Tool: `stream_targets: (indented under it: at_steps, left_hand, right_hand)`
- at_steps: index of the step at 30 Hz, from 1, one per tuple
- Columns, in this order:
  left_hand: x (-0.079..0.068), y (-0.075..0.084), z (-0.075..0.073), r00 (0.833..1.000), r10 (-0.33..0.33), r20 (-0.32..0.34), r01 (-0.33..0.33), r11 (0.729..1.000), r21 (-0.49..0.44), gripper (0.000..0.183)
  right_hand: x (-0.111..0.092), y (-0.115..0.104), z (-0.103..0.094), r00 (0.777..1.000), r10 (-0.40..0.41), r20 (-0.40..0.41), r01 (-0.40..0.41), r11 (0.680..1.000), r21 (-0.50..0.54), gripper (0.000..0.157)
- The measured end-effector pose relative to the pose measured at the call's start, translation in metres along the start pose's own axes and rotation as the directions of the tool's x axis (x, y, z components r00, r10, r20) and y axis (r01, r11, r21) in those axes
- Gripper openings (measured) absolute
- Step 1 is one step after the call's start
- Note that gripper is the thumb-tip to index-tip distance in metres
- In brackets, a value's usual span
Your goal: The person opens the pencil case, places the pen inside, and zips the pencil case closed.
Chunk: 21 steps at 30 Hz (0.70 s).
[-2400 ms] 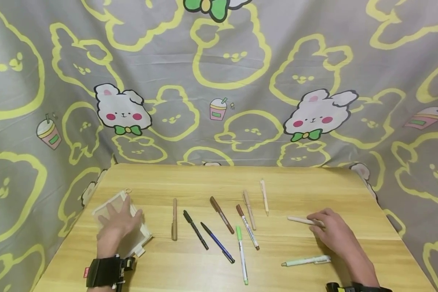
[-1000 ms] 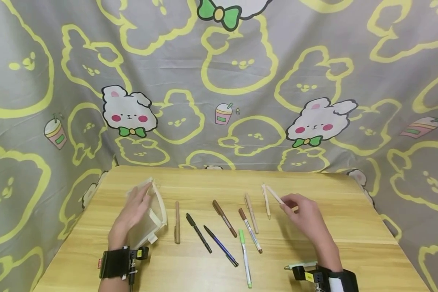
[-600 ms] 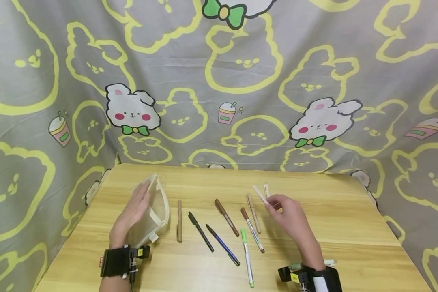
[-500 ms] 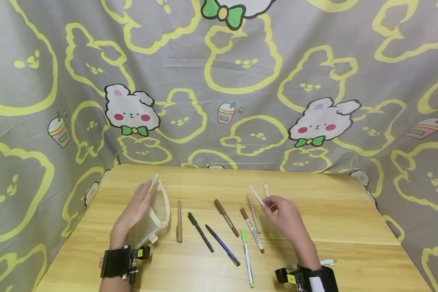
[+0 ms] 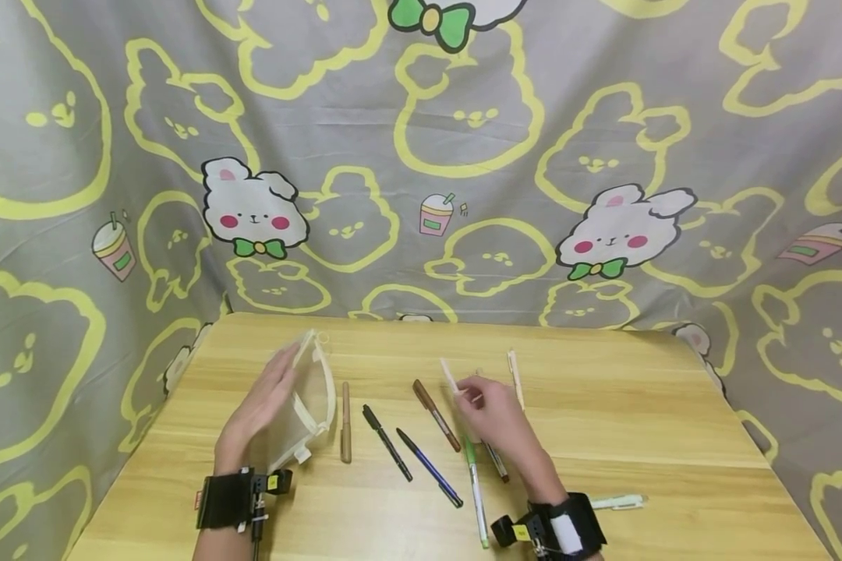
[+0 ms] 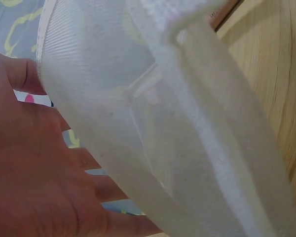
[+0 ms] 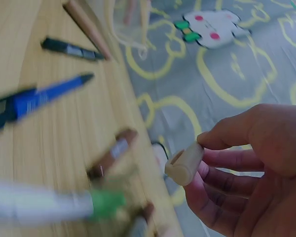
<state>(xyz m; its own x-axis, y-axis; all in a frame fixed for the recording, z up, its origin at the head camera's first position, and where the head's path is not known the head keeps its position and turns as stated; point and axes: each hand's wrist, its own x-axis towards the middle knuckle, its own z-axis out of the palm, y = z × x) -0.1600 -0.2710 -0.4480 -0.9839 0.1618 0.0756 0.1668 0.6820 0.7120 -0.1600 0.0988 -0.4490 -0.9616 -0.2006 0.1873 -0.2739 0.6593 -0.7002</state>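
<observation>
A translucent mesh pouch with cream edging (image 5: pixel 288 436) stands tilted on the left of the table, its mouth facing right. My left hand (image 5: pixel 263 397) rests against its back with fingers extended; in the left wrist view the fingers (image 6: pixel 101 187) pass behind the mesh panel (image 6: pixel 118 128). My right hand (image 5: pixel 494 413) pinches a pale capped pen (image 5: pixel 450 376) between thumb and fingers, above the loose pens. Seen in the right wrist view, the end of that pen (image 7: pixel 186 165) points toward the camera. The hand partly covers a brown-and-white marker (image 5: pixel 496 466).
Between the hands lie a tan pen (image 5: pixel 345 425), a black marker (image 5: pixel 387 442), a blue pen (image 5: pixel 429 469), a brown marker (image 5: pixel 435 414) and a green-capped marker (image 5: pixel 475 499). A cream pen (image 5: pixel 515 374) lies behind, a mint pen (image 5: pixel 620 502) by the right wrist. Patterned cloth (image 5: pixel 365 117) hangs behind.
My right hand picked up the pale pen at the right and has carried it left over the other pens. My left hand raised the pouch from lying flat to standing tilted and shifted it slightly right.
</observation>
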Motion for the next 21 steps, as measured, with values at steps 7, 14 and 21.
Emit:
stream_targets:
  at_steps: [7,14,21]
  left_hand:
    - [0.004,-0.003,-0.001,1.0,0.005,-0.004,-0.005,1.0,-0.01,0.051]
    - [0.007,-0.001,-0.001,0.999,0.034,0.012,-0.034,0.999,-0.037,0.053]
    - [0.002,-0.004,-0.002,0.999,0.033,0.034,-0.032,0.999,-0.041,0.056]
  right_hand:
    - [0.022,-0.039,0.027,0.995,-0.01,0.1,0.002,0.996,0.084,0.027]
    - [0.044,-0.071,0.056,0.986,-0.051,0.159,0.03,0.991,0.133,0.028]
    - [0.058,-0.092,0.078,0.974,-0.045,0.223,0.013,0.99,0.142,0.021]
